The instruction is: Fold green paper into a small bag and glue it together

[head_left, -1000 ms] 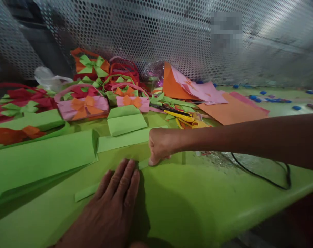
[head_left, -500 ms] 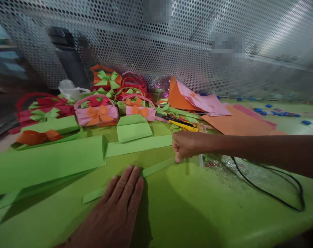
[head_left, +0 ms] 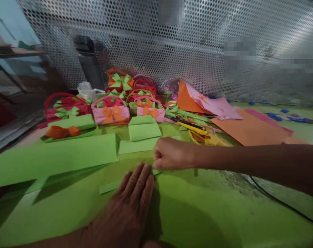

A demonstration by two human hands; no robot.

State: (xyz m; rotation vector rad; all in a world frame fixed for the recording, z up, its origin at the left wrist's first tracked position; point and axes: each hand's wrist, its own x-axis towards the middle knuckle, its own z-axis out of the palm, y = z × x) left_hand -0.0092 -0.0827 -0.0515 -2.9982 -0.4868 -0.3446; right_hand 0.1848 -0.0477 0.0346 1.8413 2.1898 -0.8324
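Observation:
My left hand (head_left: 133, 203) lies flat, fingers stretched out, pinning a narrow green paper strip (head_left: 110, 187) to the green tabletop. The strip's left end sticks out past my fingers. Just right of those fingertips is my right hand (head_left: 173, 154), curled into a fist with its thumb side down on the strip. Whatever may be inside the fist is hidden, as is the strip's right end. Behind the hands lie a wider green strip (head_left: 135, 146) and a folded green paper piece (head_left: 144, 129). A large folded green sheet (head_left: 68, 155) is at the left.
Paper handbags with bows (head_left: 111, 113) crowd the back left, near a dark bottle (head_left: 90, 69). A yellow cutter (head_left: 194, 128) and yellow-handled scissors (head_left: 213, 139) lie behind my right arm. Orange and pink sheets (head_left: 252, 127) are farther right. A black cable (head_left: 283, 199) crosses the right side.
My right fist has slid left along the strip, from its right end to beside my left fingertips. My left hand stays pressed on the strip. The view has turned slightly left.

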